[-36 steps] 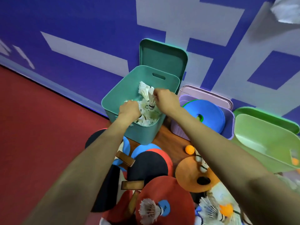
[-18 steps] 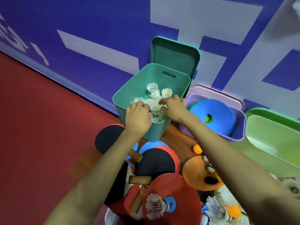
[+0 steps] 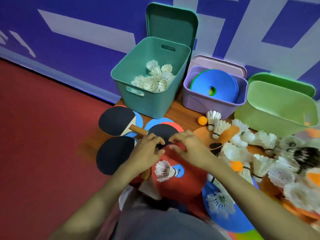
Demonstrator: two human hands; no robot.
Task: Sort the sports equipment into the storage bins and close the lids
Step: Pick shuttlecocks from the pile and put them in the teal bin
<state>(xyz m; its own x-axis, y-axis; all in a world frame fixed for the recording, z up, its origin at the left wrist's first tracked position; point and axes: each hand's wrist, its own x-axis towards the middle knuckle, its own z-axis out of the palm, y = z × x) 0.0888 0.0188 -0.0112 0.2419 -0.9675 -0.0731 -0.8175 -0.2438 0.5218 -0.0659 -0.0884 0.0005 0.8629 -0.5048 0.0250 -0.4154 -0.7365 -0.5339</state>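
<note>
Both bare forearms reach forward from the lower corners of the view and angle in toward each other, so the hands come together low in front of the body. The left hand (image 3: 149,150) and the right hand (image 3: 187,146) sit backs up, side by side. Their fingers are loosely bent and the fingertips point inward, almost meeting. Neither hand shows anything gripped in it.

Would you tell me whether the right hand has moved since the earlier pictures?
Yes. The right hand has drawn back from the teal bin toward the person and now hovers over the paddles in front of it.
</note>
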